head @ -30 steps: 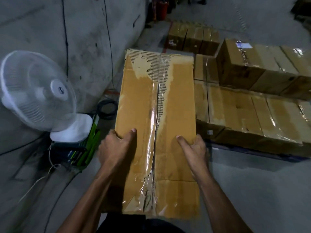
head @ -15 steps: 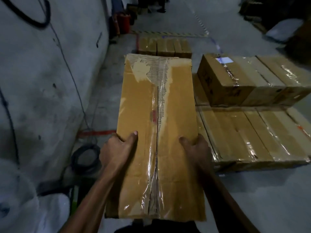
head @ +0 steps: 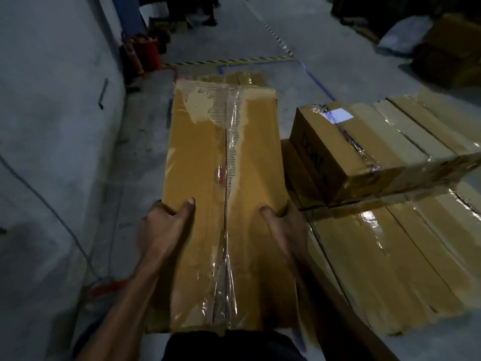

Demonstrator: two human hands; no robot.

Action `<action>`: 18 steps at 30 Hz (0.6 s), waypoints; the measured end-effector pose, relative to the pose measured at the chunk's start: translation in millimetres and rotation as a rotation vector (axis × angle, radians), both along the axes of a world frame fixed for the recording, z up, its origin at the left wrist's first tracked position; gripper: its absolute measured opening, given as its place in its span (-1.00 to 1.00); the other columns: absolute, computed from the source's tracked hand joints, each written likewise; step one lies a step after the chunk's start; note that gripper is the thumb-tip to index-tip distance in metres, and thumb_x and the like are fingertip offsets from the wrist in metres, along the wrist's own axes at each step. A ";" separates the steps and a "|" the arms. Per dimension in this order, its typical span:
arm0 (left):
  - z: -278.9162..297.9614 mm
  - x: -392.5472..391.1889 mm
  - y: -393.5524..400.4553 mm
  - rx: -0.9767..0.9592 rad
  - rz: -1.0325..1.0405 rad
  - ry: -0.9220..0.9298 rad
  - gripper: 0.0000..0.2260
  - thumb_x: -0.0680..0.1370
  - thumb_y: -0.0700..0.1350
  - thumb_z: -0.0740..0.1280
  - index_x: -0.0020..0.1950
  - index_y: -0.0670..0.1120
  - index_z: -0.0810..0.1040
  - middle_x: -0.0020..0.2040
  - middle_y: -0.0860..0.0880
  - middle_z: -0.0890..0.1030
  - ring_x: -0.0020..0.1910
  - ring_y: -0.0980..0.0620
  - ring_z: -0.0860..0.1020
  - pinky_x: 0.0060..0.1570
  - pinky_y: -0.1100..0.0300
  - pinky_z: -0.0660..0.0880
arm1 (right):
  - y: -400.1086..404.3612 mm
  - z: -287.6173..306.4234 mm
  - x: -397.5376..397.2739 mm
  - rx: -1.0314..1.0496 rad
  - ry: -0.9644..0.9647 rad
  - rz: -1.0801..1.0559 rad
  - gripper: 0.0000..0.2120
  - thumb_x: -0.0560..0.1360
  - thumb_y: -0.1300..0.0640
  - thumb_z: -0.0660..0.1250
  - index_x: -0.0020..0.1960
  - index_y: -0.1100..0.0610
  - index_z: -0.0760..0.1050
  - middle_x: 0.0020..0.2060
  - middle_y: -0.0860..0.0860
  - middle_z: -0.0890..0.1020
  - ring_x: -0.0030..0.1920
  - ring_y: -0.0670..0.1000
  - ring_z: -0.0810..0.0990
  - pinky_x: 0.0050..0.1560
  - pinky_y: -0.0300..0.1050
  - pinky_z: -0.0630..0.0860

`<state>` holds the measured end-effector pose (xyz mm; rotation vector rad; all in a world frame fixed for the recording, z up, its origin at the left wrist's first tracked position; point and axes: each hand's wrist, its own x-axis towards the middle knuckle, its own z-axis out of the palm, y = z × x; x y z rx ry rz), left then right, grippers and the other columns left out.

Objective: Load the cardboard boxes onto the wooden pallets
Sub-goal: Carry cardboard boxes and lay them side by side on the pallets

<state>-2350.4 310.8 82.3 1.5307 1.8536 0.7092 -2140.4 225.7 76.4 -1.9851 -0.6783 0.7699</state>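
My left hand [head: 166,225] grips the left side of the long brown cardboard box [head: 223,194], thumb over the top face, fingers hidden down the side wall. My right hand [head: 283,225] mirrors it on the right side, thumb on top, the rest wrapped over the edge. Both are clamped on the box a little nearer me than its middle, one either side of the centre seam.

The box is off the floor, carried lengthwise away from me, near end against my body. Clear tape runs down the seam between my thumbs; beyond them, at the far end, the top paper layer is torn off and bare corrugation shows.

Handling, my guess: fairly stiff, moderate weight given the two-handed carry, front-heavy since most of the length is beyond my hands. Tape looks slick, so palms belong on bare cardboard at the side walls, not on the seam. Torn far end is probably weaker; I wouldn't take hold there.

Right of my right hand: a layer of flat taped cardboard boxes [head: 385,256], just beside my box. On top of that layer, further out to the right, a second-tier row of taped boxes [head: 346,152], the nearest with a white label. Can't see pallet wood under them.

Left of my left hand: grey concrete floor [head: 52,204] with a thin cable [head: 59,217]. Far ahead: red cylinders [head: 145,53] by the wall, yellow-black floor tape [head: 234,59].
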 end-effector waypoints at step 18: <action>-11.7 129.7 446.6 0.033 -0.299 0.089 -0.49 0.47 0.37 0.27 0.02 -0.08 0.52 -0.12 -0.04 0.55 -0.06 -0.16 0.57 -0.04 0.03 0.49 | 387.5 -0.9 98.2 -0.012 -0.016 -0.167 -0.43 0.50 -0.21 0.37 0.39 0.05 0.38 0.07 -0.08 0.55 -0.11 -0.17 0.52 -0.17 -0.19 0.48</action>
